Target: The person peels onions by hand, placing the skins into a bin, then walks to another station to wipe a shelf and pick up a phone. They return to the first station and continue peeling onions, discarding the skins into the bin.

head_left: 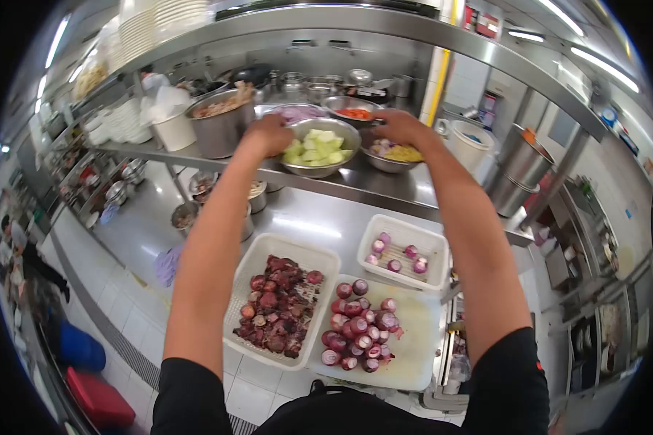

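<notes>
On the steel shelf (pixel 268 171), my left hand (pixel 270 135) is closed at the left rim of a metal bowl (pixel 319 171) holding pale green vegetable chunks (pixel 316 148). My right hand (pixel 399 129) reaches over a second metal bowl (pixel 389 165) with yellow and purplish pieces (pixel 396 151). Its fingers are curled between that bowl and a bowl of chopped orange-red pieces (pixel 355 114); exactly what they grip is hidden. Behind my left hand sits a bowl of sliced purple onion (pixel 297 112).
Below are a white basket (pixel 328 261) of dark onion peelings, peeled red onions (pixel 359 326) on a cutting board (pixel 417 333), and a smaller white basket (pixel 403 275) with several onions. A large steel pot (pixel 221 130) stands left on the shelf, a white bucket (pixel 470 145) to the right.
</notes>
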A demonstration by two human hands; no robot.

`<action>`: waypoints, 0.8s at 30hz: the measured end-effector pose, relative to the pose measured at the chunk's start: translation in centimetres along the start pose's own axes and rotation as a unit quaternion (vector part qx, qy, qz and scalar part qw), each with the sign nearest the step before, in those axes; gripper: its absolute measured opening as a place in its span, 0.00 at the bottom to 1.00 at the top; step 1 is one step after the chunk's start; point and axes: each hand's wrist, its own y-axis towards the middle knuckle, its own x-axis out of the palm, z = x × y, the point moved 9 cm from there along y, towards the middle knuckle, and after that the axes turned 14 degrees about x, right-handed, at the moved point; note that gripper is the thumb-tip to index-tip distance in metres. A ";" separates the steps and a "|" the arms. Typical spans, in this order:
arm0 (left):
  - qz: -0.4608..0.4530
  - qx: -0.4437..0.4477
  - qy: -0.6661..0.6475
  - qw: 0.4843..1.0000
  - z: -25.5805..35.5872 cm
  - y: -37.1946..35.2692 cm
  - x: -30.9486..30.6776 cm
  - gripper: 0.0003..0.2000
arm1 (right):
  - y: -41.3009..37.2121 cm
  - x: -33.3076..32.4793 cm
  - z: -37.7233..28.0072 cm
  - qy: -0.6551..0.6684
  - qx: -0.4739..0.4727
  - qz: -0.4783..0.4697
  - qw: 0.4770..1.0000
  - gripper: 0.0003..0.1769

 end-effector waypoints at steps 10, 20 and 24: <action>0.252 0.195 0.036 0.947 14.3 -4.5 -8.0 0.21 | -15.5 -11.0 -1.3 0.090 0.008 0.297 0.951 0.19; 0.000 0.456 0.081 0.886 38.8 2.6 13.4 0.17 | -28.3 -18.9 10.0 -0.109 0.218 0.382 0.891 0.27; -0.066 0.432 0.170 0.883 37.6 6.6 15.8 0.12 | -26.0 -17.2 12.2 -0.120 0.230 0.325 0.910 0.33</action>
